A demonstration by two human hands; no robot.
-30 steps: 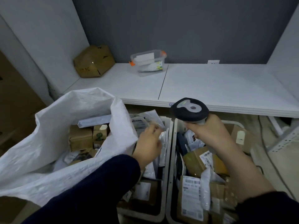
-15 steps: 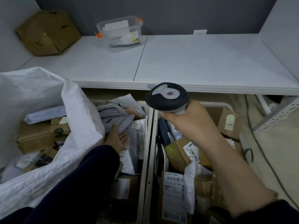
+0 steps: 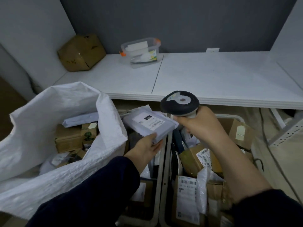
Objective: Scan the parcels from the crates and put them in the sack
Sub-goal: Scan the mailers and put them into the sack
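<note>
White table (image 3: 213,79); parcel (image 3: 152,131), label (image 3: 147,120) unreadable.

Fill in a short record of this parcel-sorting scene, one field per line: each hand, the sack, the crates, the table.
left hand: holds the grey parcel by its near edge, label up
right hand: grips the scanner, whose head is close to the parcel
sack: white, open, left of the crates, parcels inside
crates: left crate and right crate side by side, both holding parcels
table: carries a cardboard box and a clear tub
</note>
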